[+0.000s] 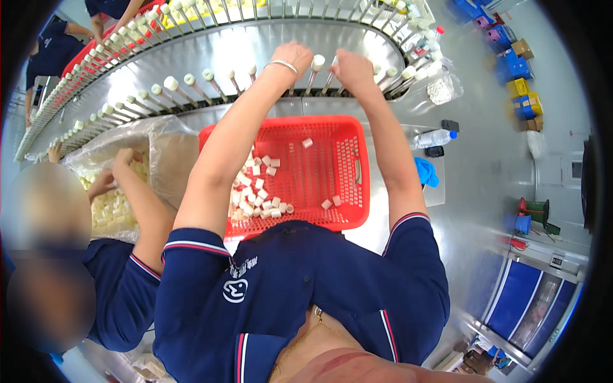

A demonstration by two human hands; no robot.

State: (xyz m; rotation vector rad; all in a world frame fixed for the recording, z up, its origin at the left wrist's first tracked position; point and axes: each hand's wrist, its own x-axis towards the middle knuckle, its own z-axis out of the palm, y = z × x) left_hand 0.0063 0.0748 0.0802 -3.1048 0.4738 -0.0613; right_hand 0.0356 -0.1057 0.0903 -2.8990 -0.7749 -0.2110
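Both my arms reach over a red perforated basket [365,185] to a row of metal rods on a steel machine. My left hand [292,59] is closed at the row, its fingertips turned away, so what they grip is hidden. My right hand [354,70] pinches a white cylindrical piece [334,60] at the top of a slanted rod [328,84]. Between my hands, one rod bears another white cylindrical piece [317,62], touched by neither hand. Inside the basket lie several loose short white cylinders [258,184], mostly at its left side.
A co-worker's arm [143,220] reaches into a plastic-lined container [172,150] of pale pieces on my left. The rods curve round the steel oval top [223,54]. At right are a plastic bag [440,90], a water bottle [434,139] and a blue cloth [426,172].
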